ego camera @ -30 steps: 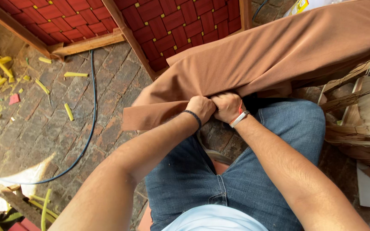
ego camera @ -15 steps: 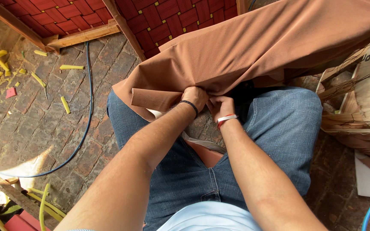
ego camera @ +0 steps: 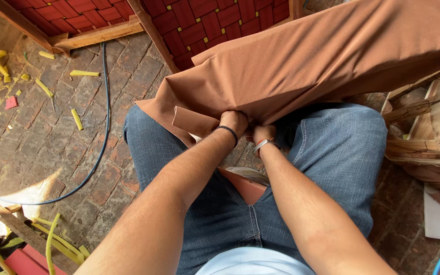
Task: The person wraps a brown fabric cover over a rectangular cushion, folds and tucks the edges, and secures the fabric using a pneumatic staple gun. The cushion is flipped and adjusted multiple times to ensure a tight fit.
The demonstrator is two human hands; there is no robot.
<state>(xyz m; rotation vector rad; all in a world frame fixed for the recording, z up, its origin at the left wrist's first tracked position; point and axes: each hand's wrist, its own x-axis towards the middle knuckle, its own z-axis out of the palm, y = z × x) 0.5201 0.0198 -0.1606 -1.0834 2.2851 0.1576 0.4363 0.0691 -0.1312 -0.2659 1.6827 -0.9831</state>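
Note:
A large sheet of brown fabric (ego camera: 322, 61) drapes from the upper right down over my lap. My left hand (ego camera: 236, 122), with a black band at the wrist, is closed on the cloth's lower edge between my knees. My right hand (ego camera: 264, 133), wearing a silver bracelet, grips the same edge right beside it and is partly tucked under the cloth. A folded corner of the fabric (ego camera: 192, 121) sticks out to the left of my left hand. I sit in blue jeans (ego camera: 327, 158) on a brown seat (ego camera: 245, 186) that shows between my thighs.
A wooden frame with red woven webbing (ego camera: 199, 20) stands ahead on the brick floor. A blue cable (ego camera: 105, 117) curves across the bricks at left among yellow foam scraps (ego camera: 77, 119). Wooden crates and strips (ego camera: 434, 132) lie at right; yellow strips (ego camera: 52, 239) lie lower left.
Both hands have pulled the fabric edge down and toward me, from above my knees to between them. The cloth now covers more of my lap.

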